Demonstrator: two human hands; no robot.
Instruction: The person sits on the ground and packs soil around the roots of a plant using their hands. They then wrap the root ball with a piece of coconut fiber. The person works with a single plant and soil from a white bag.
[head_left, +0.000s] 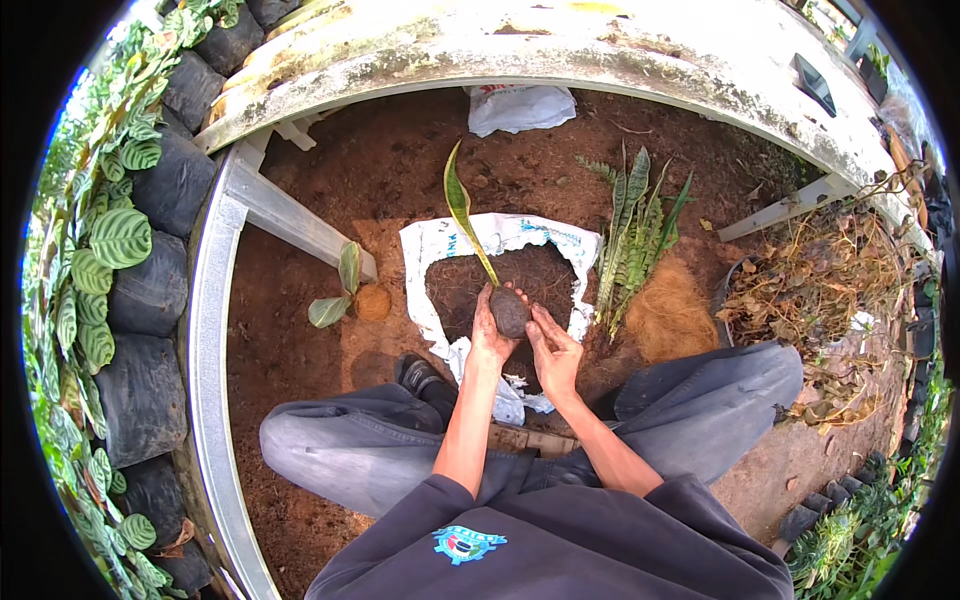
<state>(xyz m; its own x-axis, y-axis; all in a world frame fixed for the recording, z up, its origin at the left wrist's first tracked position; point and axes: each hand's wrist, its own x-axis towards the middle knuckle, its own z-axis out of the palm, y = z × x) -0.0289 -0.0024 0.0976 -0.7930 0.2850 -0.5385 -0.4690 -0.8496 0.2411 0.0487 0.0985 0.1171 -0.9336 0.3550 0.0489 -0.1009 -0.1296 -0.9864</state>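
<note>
Between my hands is a rounded ball of dark soil (510, 312), with one yellow-edged snake plant leaf (466, 206) rising out of its top. My left hand (489, 330) cups the ball from the left and below. The fingers of my right hand (553, 346) press against its right side. Both hands are smeared with soil. Beneath them lies an opened white plastic sack (420, 259) with its rim rolled down, holding dark potting soil (457, 289). Whatever roots the leaf has are hidden inside the ball.
Left of the sack sits a fibre-wrapped ball (373, 302) with a leafy cutting (330, 311). On the right are snake plant and fern leaves (634, 225), loose brown fibre (671, 311) and a tub of dried leaves (810, 300). A weathered table (525, 64) spans the far side.
</note>
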